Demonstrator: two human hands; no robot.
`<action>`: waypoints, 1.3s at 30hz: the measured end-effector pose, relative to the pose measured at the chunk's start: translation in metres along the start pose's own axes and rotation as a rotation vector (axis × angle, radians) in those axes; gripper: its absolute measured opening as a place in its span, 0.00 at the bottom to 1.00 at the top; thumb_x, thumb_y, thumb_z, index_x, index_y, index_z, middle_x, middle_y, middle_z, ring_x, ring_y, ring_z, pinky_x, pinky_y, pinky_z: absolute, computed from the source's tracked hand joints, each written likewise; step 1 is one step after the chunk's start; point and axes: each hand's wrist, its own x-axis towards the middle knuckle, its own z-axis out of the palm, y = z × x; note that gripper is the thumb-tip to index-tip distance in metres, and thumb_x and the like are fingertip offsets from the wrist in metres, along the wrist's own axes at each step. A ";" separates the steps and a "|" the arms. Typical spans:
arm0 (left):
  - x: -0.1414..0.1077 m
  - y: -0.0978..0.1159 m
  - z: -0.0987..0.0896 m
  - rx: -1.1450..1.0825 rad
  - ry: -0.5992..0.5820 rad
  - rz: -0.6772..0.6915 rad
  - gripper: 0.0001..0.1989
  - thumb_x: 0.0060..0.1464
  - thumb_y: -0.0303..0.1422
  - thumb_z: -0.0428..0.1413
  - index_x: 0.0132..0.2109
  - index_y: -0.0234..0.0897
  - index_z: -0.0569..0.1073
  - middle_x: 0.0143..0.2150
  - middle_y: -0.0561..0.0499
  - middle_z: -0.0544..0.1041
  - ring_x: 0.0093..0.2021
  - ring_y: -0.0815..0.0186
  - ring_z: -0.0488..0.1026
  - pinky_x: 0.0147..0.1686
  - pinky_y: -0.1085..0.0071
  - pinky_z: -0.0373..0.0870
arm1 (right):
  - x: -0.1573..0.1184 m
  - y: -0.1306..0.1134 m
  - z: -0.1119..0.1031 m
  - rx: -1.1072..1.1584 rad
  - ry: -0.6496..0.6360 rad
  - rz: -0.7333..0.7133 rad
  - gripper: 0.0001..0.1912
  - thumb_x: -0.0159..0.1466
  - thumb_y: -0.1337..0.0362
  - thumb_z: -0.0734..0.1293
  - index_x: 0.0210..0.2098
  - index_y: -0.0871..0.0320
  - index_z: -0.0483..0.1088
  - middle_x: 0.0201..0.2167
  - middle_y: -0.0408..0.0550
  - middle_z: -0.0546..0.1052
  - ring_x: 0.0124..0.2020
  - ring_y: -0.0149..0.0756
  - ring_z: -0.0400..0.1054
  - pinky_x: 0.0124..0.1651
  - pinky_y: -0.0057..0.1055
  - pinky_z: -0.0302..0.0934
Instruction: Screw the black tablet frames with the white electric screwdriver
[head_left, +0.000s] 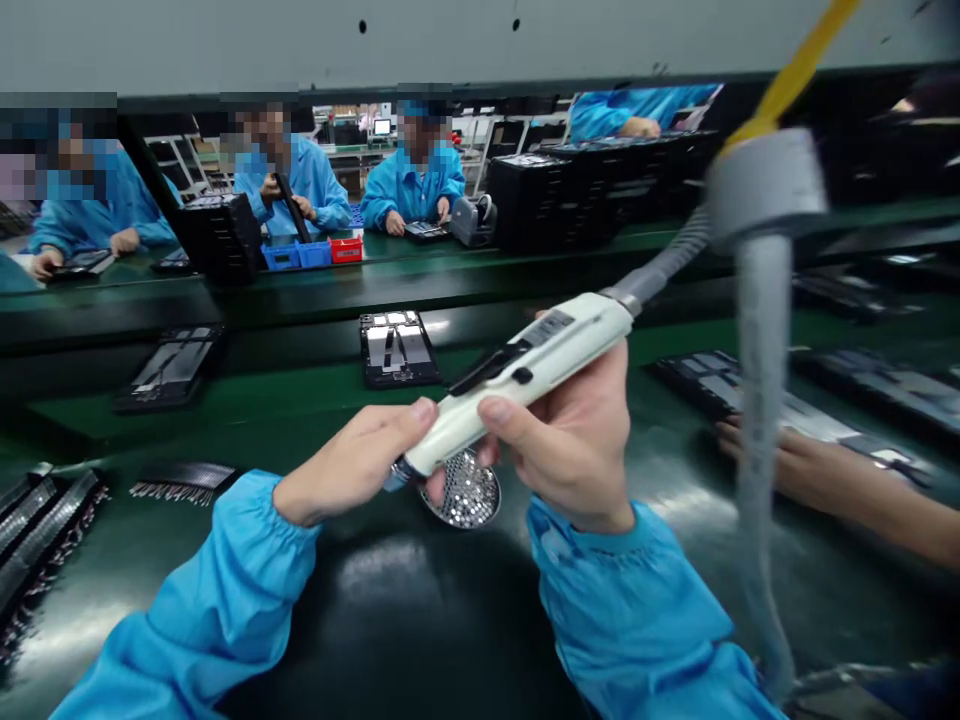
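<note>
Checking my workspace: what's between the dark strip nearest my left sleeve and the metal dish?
Seen in the head view: your left sleeve, left hand and the tip of the white tool.

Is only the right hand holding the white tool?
No, the left hand also grips the white tool, near its lower end.

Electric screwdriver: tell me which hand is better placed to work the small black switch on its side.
The right hand, most likely: it grips the electric screwdriver mid-body, its thumb close to the small black switch. The left hand sits farther off, at the nose.
</note>
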 end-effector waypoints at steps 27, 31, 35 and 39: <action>0.018 -0.003 -0.002 -0.016 -0.216 0.023 0.31 0.53 0.61 0.58 0.34 0.33 0.72 0.26 0.50 0.72 0.27 0.69 0.68 0.27 0.74 0.65 | -0.006 0.002 0.011 -0.042 0.103 -0.015 0.25 0.55 0.61 0.77 0.47 0.52 0.64 0.31 0.40 0.76 0.23 0.30 0.71 0.22 0.25 0.70; 0.013 -0.007 -0.010 0.066 -0.260 -0.014 0.16 0.50 0.41 0.67 0.34 0.33 0.73 0.29 0.52 0.74 0.29 0.70 0.68 0.30 0.75 0.66 | -0.004 0.011 -0.001 0.066 -0.213 0.117 0.37 0.54 0.62 0.77 0.59 0.50 0.60 0.33 0.42 0.77 0.28 0.34 0.75 0.28 0.29 0.73; 0.013 -0.017 -0.011 0.056 -0.342 -0.026 0.17 0.41 0.38 0.70 0.30 0.34 0.71 0.27 0.52 0.75 0.26 0.67 0.71 0.27 0.73 0.69 | 0.003 0.023 -0.015 0.299 -0.603 0.220 0.45 0.54 0.58 0.77 0.65 0.48 0.54 0.36 0.44 0.80 0.31 0.37 0.77 0.33 0.35 0.74; 0.016 -0.021 0.003 0.326 0.127 -0.001 0.09 0.50 0.33 0.60 0.29 0.36 0.67 0.25 0.54 0.71 0.25 0.69 0.68 0.25 0.74 0.60 | 0.005 0.030 -0.011 0.354 -0.440 0.240 0.47 0.50 0.54 0.78 0.65 0.50 0.57 0.51 0.52 0.78 0.37 0.39 0.78 0.40 0.36 0.74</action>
